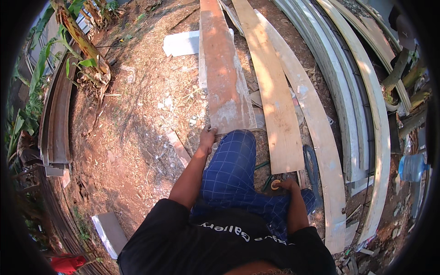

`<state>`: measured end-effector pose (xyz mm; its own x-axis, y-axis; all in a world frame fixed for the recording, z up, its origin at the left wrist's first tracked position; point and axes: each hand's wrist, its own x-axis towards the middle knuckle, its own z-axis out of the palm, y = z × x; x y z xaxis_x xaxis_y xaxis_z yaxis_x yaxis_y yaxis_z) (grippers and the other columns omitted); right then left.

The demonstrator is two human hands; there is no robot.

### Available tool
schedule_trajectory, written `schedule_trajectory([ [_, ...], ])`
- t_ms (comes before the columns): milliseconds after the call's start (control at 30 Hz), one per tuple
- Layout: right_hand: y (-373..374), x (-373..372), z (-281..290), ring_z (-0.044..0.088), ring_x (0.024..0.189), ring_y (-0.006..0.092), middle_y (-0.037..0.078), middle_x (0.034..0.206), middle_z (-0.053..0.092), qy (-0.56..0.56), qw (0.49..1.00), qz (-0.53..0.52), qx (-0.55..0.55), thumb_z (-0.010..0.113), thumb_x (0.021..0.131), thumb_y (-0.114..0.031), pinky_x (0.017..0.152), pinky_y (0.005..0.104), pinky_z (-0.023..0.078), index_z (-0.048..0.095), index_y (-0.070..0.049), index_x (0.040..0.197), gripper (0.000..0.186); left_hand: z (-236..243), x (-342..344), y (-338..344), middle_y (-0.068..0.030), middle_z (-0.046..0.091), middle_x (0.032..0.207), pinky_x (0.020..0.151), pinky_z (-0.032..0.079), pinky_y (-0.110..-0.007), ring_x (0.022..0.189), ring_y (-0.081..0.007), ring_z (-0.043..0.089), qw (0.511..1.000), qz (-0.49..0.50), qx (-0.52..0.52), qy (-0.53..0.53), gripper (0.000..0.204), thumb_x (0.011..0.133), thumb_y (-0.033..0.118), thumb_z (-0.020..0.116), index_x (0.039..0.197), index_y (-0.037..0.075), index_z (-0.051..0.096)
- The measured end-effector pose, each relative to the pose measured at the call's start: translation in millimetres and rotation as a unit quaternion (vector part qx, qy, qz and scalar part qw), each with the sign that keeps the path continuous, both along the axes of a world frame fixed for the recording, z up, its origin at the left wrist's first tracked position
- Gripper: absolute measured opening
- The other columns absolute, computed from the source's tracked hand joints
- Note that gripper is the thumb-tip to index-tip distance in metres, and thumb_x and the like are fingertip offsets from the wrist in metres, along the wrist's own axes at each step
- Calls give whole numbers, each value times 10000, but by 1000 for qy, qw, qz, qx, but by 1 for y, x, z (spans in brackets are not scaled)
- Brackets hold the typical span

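Observation:
My left hand [209, 138] is at the near left corner of a long reddish-brown wooden board [220, 59], fingers closed on its edge. Grey-white smears mark the board's near end, which lies just ahead of my knee. Low at my right side, my right hand [289, 185] is closed on a small round yellow thing [275, 184], too small to name surely. Beside that hand runs a pale plywood strip [277, 110], and a second pale strip [316, 133] curves past on its right.
A white block [181, 44] lies beside the brown board. Stacked long planks [348, 101] line the right, with a blue water jug [411, 168] beyond. Dark curved sheets [58, 110] and a banana plant [85, 41] stand left. Another block [110, 233] sits at lower left.

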<state>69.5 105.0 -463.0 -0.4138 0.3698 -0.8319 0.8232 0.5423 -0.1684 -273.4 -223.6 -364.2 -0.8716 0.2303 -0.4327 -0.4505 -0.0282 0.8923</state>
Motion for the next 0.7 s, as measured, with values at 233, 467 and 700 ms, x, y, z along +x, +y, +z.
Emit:
schedule_trajectory([
  [233, -37, 5, 63, 721, 990, 279, 175, 1119, 752, 180, 977, -63, -93, 864, 721, -483, 865, 388, 552, 718, -46, 1234, 690, -6, -2, -6, -155, 646, 1234, 808, 530, -393, 1046, -276, 653, 999, 29, -25, -11, 651, 989, 339, 653, 1500, 12, 417],
  [467, -31, -7, 23, 721, 1064, 328, 166, 1140, 749, -5, 990, 139, 21, 880, 695, -403, 859, 450, 581, 765, -70, 1128, 558, -17, 1, 13, -193, 652, 1113, 818, 648, -451, 934, -343, 723, 971, -19, 212, -109, 382, 1027, 114, 605, 1355, 5, 441],
  [700, -60, -30, 16, 723, 1059, 356, 182, 1135, 745, 45, 995, 57, 67, 730, 808, -295, 906, 475, 571, 770, -40, 1071, 368, -39, -2, -20, -103, 661, 1117, 820, 610, -416, 1029, -341, 706, 975, 90, 175, -102, 354, 999, 156, 673, 1296, 34, 524],
])
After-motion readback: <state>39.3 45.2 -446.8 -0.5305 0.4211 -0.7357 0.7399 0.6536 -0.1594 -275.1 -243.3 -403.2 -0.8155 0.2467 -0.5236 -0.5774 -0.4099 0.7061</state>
